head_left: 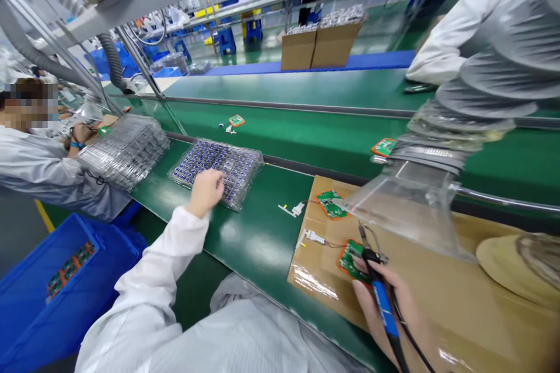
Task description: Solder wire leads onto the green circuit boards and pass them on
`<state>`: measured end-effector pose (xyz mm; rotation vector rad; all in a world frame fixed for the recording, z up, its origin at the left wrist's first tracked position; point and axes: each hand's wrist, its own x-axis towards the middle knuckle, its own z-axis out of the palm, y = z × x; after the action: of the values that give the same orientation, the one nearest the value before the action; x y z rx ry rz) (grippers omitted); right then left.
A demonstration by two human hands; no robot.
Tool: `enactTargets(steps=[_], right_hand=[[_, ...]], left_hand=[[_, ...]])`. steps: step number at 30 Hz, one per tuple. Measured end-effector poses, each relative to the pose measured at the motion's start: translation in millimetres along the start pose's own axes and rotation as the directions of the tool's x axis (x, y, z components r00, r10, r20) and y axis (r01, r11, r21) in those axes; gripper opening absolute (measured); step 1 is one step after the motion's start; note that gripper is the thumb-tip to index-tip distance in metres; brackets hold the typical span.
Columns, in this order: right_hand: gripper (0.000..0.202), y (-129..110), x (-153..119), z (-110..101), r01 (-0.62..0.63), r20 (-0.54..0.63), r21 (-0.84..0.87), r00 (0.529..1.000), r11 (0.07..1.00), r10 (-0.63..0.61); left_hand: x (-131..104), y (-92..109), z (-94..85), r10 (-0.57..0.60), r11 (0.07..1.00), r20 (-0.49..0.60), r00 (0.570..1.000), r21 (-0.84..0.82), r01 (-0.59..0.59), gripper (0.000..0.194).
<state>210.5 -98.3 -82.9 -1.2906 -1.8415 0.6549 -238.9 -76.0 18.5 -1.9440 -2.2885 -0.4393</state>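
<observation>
My left hand (207, 191) reaches over a clear plastic tray (245, 178) filled with rows of small blue-and-dark parts. Its fingers are bent together at the tray; anything between them is too small to make out. My right hand (389, 297) holds a blue-and-black soldering iron (382, 302), tip pointing up and away. Its fingers touch a green circuit board (350, 257) with an orange edge. Thin wires link that board to a white connector piece (315, 238). A second board (332, 204) lies just beyond, wired to another white piece (298, 208).
Brown cardboard (420, 291) covers the right bench. A transparent fume hood (406, 204) hangs above it, beside a tape roll (516, 262). The green conveyor (297, 134) carries boards. Stacked trays (126, 148) and a co-worker stand left, above a blue bin (26, 285). Another person's sleeve shows upper right.
</observation>
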Motion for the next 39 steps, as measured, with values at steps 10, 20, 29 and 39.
enactTargets(steps=[10, 20, 29, 39], right_hand=[[0.057, -3.1, -2.4, 4.9, 0.162, 0.147, -0.131, 0.979, 0.978, -0.142], [0.048, -7.4, 4.5, 5.8, 0.237, 0.14, -0.062, 0.964, 0.97, -0.226], [0.04, -34.4, 9.4, -0.8, 0.199, 0.126, 0.011, 0.972, 0.98, -0.198], [0.034, -40.3, 17.4, -4.3, 0.207, 0.035, -0.003, 0.978, 0.978, -0.207]], left_hand=[[39.8, -61.4, -13.2, -0.235, 0.962, 0.168, 0.958, 0.183, 0.204, 0.022], [58.0, -64.5, -22.9, -0.302, 0.953, 0.274, 0.913, 0.069, 0.294, 0.017], [62.8, -73.0, -43.8, -0.157, 0.983, 0.18, 0.971, -0.062, 0.17, 0.033], [6.5, 64.1, -17.6, -0.485, 0.418, -0.112, 0.867, -0.901, 0.118, 0.011]])
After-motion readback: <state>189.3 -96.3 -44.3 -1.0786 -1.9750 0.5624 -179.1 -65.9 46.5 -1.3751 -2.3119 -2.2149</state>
